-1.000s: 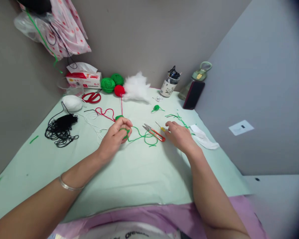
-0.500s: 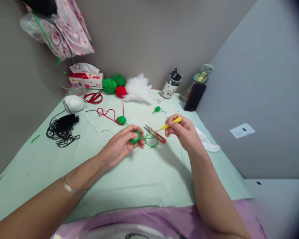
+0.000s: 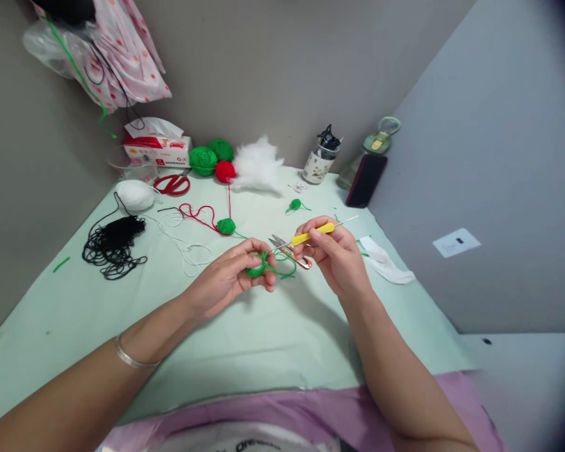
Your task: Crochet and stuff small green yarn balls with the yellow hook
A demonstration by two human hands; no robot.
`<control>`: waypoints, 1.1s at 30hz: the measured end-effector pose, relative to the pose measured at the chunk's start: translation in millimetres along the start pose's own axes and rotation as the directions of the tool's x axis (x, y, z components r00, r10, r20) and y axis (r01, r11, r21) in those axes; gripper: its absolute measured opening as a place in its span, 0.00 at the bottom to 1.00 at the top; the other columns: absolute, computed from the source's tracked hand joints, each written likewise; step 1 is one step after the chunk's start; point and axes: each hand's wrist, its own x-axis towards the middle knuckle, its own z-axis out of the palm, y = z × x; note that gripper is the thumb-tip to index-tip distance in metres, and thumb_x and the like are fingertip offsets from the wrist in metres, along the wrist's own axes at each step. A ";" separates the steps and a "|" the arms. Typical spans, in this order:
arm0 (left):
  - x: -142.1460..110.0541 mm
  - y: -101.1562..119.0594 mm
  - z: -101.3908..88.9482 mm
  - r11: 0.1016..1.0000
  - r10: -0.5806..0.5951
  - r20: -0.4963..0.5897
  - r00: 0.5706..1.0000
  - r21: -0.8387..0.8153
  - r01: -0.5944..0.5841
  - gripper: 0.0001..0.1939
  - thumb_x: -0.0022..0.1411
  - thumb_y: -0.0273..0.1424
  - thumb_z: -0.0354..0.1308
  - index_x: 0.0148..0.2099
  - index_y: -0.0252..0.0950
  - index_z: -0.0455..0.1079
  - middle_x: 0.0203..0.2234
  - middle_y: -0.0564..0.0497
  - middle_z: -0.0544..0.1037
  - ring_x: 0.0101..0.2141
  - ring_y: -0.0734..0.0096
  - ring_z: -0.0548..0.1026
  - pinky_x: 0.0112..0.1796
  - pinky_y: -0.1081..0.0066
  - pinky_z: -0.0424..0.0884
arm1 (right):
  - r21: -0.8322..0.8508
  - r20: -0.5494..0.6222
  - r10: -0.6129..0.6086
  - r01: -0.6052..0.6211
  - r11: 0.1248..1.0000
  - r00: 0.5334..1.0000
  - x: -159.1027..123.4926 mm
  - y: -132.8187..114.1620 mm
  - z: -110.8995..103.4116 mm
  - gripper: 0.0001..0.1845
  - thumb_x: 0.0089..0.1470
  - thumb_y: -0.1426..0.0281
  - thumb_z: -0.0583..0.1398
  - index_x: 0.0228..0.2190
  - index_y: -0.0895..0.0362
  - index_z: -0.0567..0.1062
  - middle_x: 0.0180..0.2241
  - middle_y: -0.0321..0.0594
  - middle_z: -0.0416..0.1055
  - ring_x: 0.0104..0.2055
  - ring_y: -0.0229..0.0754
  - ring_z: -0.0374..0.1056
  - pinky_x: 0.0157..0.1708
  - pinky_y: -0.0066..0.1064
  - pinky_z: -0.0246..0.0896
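Between the fingers of my left hand (image 3: 230, 273) is a small green crochet piece (image 3: 255, 270), partly covered by the thumb and fingers. A loop of green yarn (image 3: 289, 267) trails from it to the right. My right hand (image 3: 332, 251) grips a crochet hook (image 3: 313, 234) by its yellow handle. One thin metal end points left to the crochet piece; the other sticks out to the upper right. Whether the tip sits in a stitch I cannot tell. Behind the yarn loop, orange-handled thread snips (image 3: 302, 258) lie on the table, partly hidden.
Black yarn (image 3: 115, 245), a white yarn ball (image 3: 134, 195) and red scissors (image 3: 172, 184) lie on the left. A green knitted piece (image 3: 226, 226), green balls (image 3: 202, 161), white stuffing (image 3: 258, 164) and a pen cup (image 3: 317, 166) stand farther back. A phone (image 3: 367, 181) leans against a bottle (image 3: 376, 143).
My right hand has moved left with the crochet hook, bringing its tip to the green piece. My left hand stays nearly in place. The whole view has shifted slightly.
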 end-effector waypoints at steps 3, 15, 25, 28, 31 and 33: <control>-0.1 0.1 0.0 1.000 0.002 0.008 1.000 0.003 -0.002 0.04 0.65 0.22 0.56 0.40 0.33 0.72 0.35 0.50 0.76 0.30 0.71 0.78 0.35 0.69 0.75 | 0.010 0.003 0.011 -0.011 1.000 1.000 -0.6 -1.0 0.4 0.11 0.54 0.64 0.69 0.32 0.56 0.74 0.33 0.36 0.75 0.27 0.36 0.73 0.26 0.27 0.70; -0.1 -1.9 -2.8 1.000 0.006 0.041 0.999 0.010 -0.007 0.05 0.67 0.24 0.57 0.41 0.34 0.74 0.36 0.51 0.77 0.33 0.72 0.79 0.38 0.70 0.77 | 0.057 0.063 0.042 -0.046 0.997 0.997 -3.1 2.5 4.9 0.07 0.55 0.64 0.69 0.33 0.55 0.80 0.32 0.35 0.76 0.29 0.35 0.75 0.30 0.27 0.73; 1.8 -6.6 -4.7 0.999 0.021 0.041 0.999 0.046 -0.023 0.12 0.69 0.34 0.62 0.53 0.39 0.77 0.49 0.46 0.82 0.50 0.61 0.80 0.51 0.65 0.76 | -0.061 0.142 -0.025 0.034 0.998 0.990 -8.7 10.3 4.0 0.14 0.60 0.55 0.65 0.40 0.51 0.84 0.36 0.38 0.79 0.37 0.40 0.76 0.42 0.34 0.72; 1.7 -5.0 -4.3 0.994 0.009 0.017 1.000 0.107 -0.011 0.17 0.69 0.36 0.63 0.58 0.41 0.73 0.47 0.48 0.81 0.42 0.66 0.83 0.34 0.76 0.75 | -0.140 0.184 -0.067 0.094 0.986 0.981 -10.1 10.7 4.0 0.08 0.59 0.61 0.68 0.40 0.49 0.84 0.40 0.36 0.77 0.40 0.40 0.76 0.42 0.33 0.71; 1.5 -4.6 -3.6 0.996 0.012 -0.025 1.000 0.086 -0.009 0.12 0.67 0.37 0.64 0.50 0.38 0.75 0.38 0.51 0.80 0.32 0.72 0.82 0.26 0.79 0.71 | -0.256 0.222 -0.135 0.191 0.948 0.966 -11.9 8.4 6.8 0.06 0.60 0.64 0.67 0.40 0.48 0.84 0.40 0.37 0.76 0.41 0.40 0.74 0.40 0.32 0.70; 1.6 -5.4 -2.4 0.999 0.006 -0.035 0.999 0.044 -0.004 0.10 0.66 0.36 0.65 0.43 0.35 0.75 0.33 0.53 0.77 0.30 0.74 0.81 0.27 0.78 0.72 | -0.323 0.276 -0.208 0.295 0.899 0.938 -13.7 7.0 9.8 0.09 0.64 0.63 0.64 0.43 0.48 0.84 0.41 0.39 0.76 0.44 0.42 0.73 0.43 0.34 0.70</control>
